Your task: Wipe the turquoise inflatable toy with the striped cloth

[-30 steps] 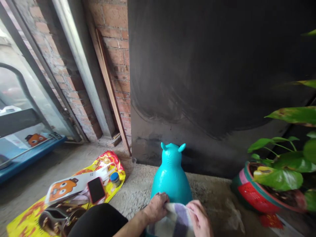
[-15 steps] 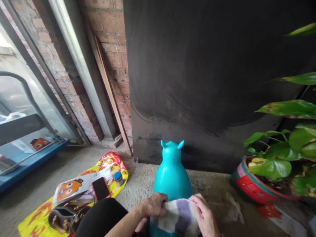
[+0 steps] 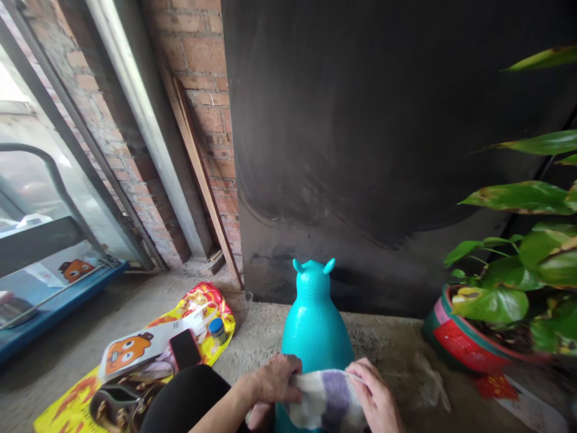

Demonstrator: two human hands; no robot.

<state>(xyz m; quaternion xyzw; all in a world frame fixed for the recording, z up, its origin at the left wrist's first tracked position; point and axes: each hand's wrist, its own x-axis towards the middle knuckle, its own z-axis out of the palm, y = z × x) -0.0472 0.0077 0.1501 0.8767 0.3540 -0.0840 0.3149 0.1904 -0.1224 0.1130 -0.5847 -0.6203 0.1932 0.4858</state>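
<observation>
A white, grey and purple checked cloth is stretched between my two hands, over the lower part of a turquoise animal-shaped toy. The toy has two small ears and a shiny, rounded body; its near end is hidden by the cloth. My left hand grips the cloth's left end with bent fingers. At the opposite end, my right hand pinches the upper right edge between thumb and fingers. My dark-clad knee shows beside my left forearm.
To the left, a yellow plastic bag lies on the concrete floor under a phone, a blue-lidded jar and a dark bag. A black panel stands behind the toy. A potted plant is at right, a blue cart at far left.
Both hands keep hold of the cloth, which has shifted very slightly. The whole view has moved a little; the toy stays in place.
</observation>
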